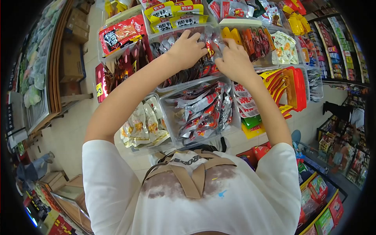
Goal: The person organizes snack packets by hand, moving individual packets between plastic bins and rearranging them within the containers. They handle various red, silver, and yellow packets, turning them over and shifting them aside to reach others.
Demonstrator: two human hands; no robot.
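My left hand (185, 50) reaches over a clear plastic bin of silver and dark snack packets (188, 74), its fingers spread and bent, with no packet visibly held. Close to it on the right, my right hand (234, 58) rests at the bin's right side, near orange packets (251, 42); its fingertips are partly hidden, and whether they grip anything is unclear. Nearer to me stands another clear bin with silver and red packets (203, 111). Yellow packets (176, 17) lie beyond my left hand.
Left of the bins are a large red packet (122, 34), dark red packets (125, 62) and cream packets (143, 123). Red and yellow packets (288, 88) stand at the right. Store shelves (340, 47) line the right side; a produce rack (37, 74) and cartons (72, 58) stand left.
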